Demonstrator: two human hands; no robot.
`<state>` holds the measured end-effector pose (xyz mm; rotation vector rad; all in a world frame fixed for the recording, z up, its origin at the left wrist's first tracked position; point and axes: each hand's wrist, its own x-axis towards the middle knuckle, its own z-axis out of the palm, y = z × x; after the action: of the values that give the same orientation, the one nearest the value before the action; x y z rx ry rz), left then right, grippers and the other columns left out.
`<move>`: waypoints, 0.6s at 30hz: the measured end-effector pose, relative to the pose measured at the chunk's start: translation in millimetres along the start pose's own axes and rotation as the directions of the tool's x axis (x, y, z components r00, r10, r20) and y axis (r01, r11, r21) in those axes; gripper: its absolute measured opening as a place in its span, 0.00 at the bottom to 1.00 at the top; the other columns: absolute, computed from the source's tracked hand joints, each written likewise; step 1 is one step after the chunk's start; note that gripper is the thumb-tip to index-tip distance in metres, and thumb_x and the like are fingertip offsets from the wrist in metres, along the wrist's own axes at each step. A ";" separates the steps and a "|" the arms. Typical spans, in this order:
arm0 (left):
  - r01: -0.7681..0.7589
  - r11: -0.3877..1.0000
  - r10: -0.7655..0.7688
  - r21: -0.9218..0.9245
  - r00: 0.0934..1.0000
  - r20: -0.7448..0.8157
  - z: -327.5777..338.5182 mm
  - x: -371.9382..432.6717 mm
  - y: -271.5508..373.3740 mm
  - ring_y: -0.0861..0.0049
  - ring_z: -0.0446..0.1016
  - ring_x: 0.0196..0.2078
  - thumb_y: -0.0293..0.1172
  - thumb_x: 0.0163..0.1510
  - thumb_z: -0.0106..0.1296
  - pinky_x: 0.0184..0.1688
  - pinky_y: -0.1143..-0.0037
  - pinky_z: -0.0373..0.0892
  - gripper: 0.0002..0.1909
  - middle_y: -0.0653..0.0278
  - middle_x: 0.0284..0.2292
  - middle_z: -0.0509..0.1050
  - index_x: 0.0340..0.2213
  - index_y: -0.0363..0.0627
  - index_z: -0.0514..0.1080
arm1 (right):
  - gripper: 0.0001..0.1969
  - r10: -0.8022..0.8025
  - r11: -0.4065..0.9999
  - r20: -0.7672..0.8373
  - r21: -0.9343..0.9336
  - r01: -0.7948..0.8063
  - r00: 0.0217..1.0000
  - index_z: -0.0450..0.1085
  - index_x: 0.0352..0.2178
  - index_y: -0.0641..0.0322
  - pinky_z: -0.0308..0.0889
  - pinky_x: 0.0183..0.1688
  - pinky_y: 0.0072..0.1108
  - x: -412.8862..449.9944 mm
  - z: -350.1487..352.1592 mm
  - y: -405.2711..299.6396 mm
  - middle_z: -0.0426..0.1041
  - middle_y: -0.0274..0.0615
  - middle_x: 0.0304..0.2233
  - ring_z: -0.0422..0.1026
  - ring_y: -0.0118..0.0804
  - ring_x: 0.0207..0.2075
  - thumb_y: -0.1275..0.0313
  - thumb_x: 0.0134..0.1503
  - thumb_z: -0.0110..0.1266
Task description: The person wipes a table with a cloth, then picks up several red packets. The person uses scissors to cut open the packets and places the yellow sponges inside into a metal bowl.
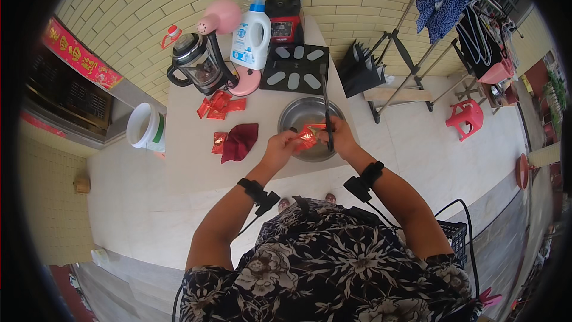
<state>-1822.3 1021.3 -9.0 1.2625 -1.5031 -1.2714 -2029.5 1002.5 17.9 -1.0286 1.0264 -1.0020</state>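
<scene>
My left hand [280, 146] grips the left end of a shiny red foil packet [307, 137]. At its other end, the fingers of my right hand [341, 136] hold the same packet. A long dark tool [326, 98] stands out from my right hand, its far end over the black scale; whether it is a knife or scissors I cannot tell. Both hands are over a round stainless steel bowl [287, 114] near the table's right edge. To the left lie a dark red cloth [241, 142], a single red packet [218, 143] beside it, and a pile of red packets [220, 105].
Along the table's back are a glass jug [201, 67], a pink appliance [223, 15], a white detergent bottle [251, 38], a red-and-black device [286, 22] and a black scale [295, 68]. A white bucket [145, 126] and folded black umbrella [361, 71] flank the table [196, 165].
</scene>
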 end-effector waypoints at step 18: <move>-0.320 0.877 0.268 0.358 0.945 0.189 -18.9 -8.9 12.6 0.83 0.70 0.25 0.26 0.53 0.50 0.26 0.81 0.65 0.04 0.63 0.21 0.71 0.29 0.37 0.70 | 0.11 0.019 0.998 -0.072 0.067 -0.015 0.997 0.65 0.31 0.63 0.63 0.24 0.16 3.0 -13.6 8.9 0.69 0.36 0.22 0.67 0.26 0.20 0.80 0.45 0.58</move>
<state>-1804.8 1026.2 7.3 1.1403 -2.0304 -0.8992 -2040.6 999.1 6.2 -0.9334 1.0525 -1.0590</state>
